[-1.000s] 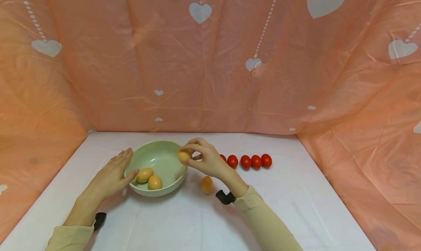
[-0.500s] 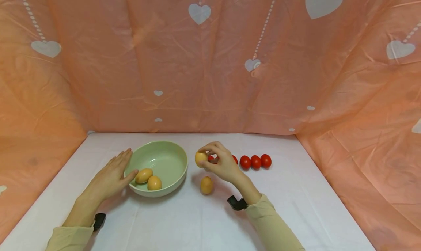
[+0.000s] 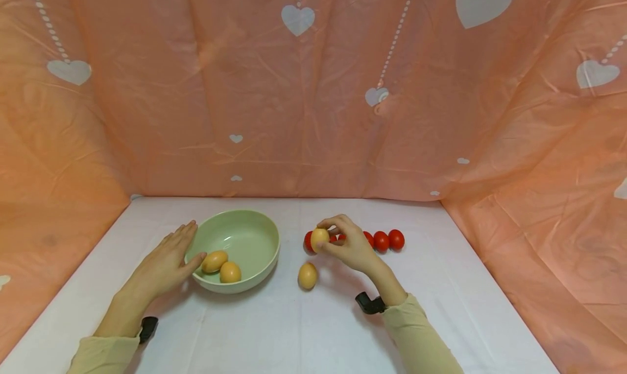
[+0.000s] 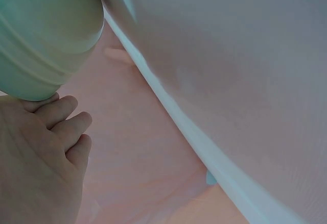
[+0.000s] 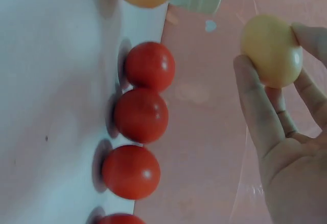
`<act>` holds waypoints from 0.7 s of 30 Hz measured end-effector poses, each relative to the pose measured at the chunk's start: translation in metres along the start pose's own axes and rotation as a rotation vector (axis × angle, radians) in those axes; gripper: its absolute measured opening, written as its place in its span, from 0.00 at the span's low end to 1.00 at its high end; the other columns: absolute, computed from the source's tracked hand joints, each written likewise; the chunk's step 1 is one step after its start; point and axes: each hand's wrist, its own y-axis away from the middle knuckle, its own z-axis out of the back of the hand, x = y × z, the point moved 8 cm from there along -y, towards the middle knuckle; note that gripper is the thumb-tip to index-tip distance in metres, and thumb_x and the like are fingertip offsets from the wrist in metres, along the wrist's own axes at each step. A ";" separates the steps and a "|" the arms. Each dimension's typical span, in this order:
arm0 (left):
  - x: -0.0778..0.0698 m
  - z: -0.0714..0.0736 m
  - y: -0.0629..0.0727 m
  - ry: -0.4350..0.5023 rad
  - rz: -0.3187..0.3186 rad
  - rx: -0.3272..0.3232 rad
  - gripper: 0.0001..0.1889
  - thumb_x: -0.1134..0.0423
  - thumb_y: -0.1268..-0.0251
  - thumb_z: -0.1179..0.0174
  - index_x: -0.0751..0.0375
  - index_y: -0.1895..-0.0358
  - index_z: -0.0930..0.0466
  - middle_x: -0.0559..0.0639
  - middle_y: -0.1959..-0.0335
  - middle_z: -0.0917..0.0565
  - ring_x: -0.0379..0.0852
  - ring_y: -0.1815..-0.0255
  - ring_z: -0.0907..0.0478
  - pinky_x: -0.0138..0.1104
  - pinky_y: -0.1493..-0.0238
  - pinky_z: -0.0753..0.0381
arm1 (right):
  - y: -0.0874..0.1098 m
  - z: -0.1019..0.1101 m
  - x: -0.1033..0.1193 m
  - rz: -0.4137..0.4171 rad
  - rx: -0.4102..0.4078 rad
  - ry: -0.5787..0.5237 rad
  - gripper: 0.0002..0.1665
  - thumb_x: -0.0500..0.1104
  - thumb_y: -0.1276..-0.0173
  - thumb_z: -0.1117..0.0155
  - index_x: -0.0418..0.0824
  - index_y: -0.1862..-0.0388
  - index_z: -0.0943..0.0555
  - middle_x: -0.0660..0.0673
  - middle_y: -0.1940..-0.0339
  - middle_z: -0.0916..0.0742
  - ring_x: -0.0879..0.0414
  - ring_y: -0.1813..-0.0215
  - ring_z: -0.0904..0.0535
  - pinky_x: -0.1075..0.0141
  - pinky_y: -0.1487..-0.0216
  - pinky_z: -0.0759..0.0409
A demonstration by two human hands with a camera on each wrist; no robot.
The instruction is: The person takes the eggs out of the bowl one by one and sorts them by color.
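Observation:
My right hand (image 3: 350,246) pinches a yellowish egg (image 3: 320,240) between thumb and fingertips, held above the table near the left end of a row of red tomatoes (image 3: 381,241). In the right wrist view this egg (image 5: 272,50) is apart from the row. A second egg (image 3: 307,276) lies on the cloth nearer me. At the left, my left hand (image 3: 164,265) rests against the side of a light green bowl (image 3: 250,286), its fingers extended and its thumb at the rim. Two more eggs (image 3: 222,266) lie together inside the bowl. The right hand hides part of the row.
A white cloth (image 3: 264,330) covers the table. Orange curtains (image 3: 303,118) with pale hearts enclose the back and both sides. Black wrist camera mounts (image 3: 369,303) sit by the sleeves.
My right hand has moved right with the egg, from the bowl's right rim to the left part of the tomato row. My left hand and the bowl have stayed put.

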 end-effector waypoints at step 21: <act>0.001 0.000 0.001 0.001 0.008 0.008 0.43 0.47 0.22 0.44 0.81 0.22 0.45 0.76 0.21 0.41 0.75 0.22 0.43 0.64 0.23 0.42 | 0.012 0.000 -0.035 -0.165 0.279 0.056 0.17 0.44 0.40 0.22 0.52 0.52 0.16 0.53 0.52 0.14 0.51 0.51 0.18 0.58 0.46 0.18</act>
